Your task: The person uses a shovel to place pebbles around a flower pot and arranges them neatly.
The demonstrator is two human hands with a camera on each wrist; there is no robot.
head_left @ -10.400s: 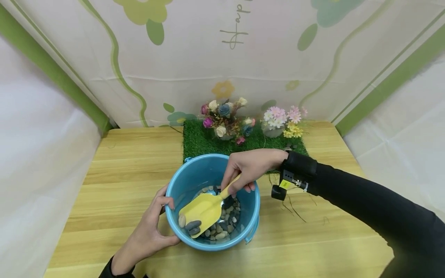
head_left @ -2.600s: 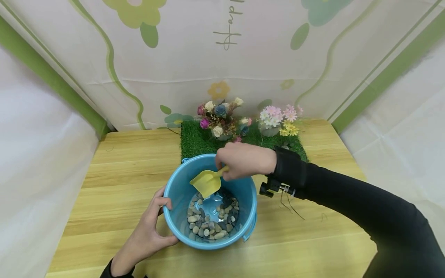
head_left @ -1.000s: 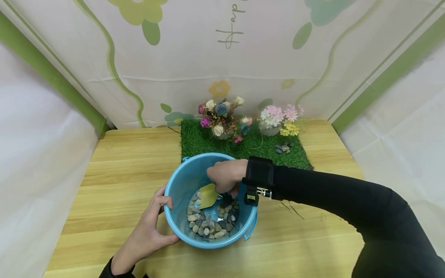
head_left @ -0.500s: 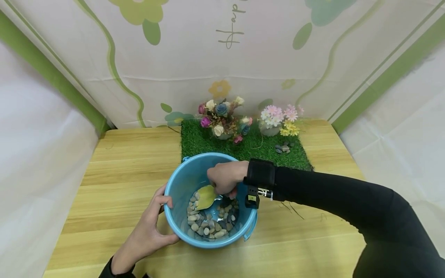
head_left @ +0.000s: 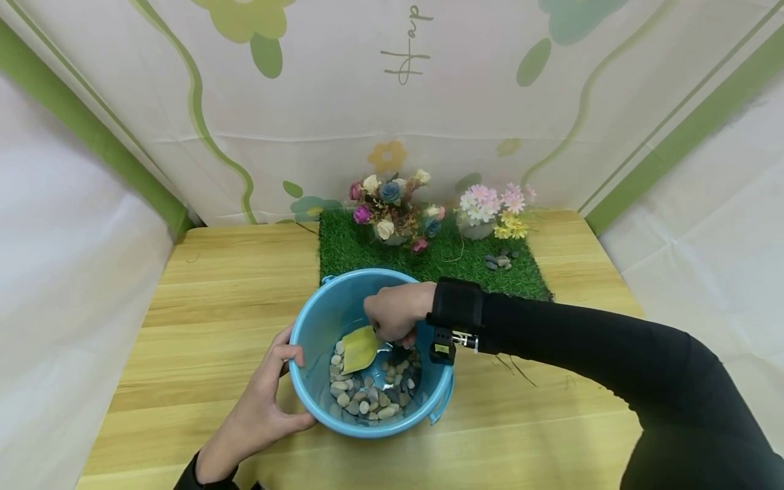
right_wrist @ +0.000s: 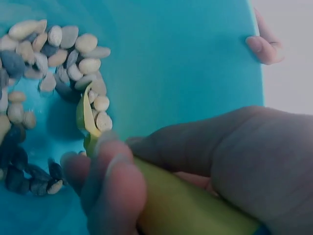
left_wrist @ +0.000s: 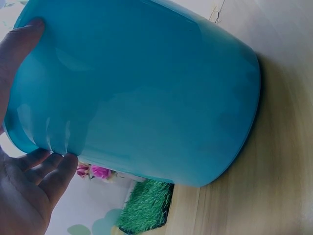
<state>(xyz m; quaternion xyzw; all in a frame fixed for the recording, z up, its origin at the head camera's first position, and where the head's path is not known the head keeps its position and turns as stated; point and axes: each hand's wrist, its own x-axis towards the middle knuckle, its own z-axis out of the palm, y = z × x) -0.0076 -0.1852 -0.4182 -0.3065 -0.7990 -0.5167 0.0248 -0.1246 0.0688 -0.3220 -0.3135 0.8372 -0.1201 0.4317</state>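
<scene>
The right hand (head_left: 398, 313) is closed around the handle of a yellow plastic scoop (head_left: 360, 350), thumb and fingers meeting about it, with little gap showing in the right wrist view. The hand enters from 2 o'clock, and the blade points toward 8 o'clock, its edge against pebbles (head_left: 373, 395) at the bucket's floor. Grey, tan and whitish pebbles line that floor from 9 o'clock through 6 to 3. The left hand (head_left: 260, 408) grips the blue bucket (head_left: 320, 327) at 9 o'clock, one finger hooked over the rim, the thumb on the outer wall near 8. The bucket stands upright on a wood-grain table (head_left: 233, 306). Just beyond, at 12 o'clock, lies an artificial-turf mat (head_left: 343, 252). On it are noted: a potted rose arrangement (head_left: 398, 211) toward 12, pink, white and yellow flowers (head_left: 490, 211) between 1 and 2, and a small pile of pebbles (head_left: 502, 260) at 2. Thin dry twigs (head_left: 522, 372) lie at 3 o'clock. A flower-print curtain (head_left: 306, 88) stands behind.
</scene>
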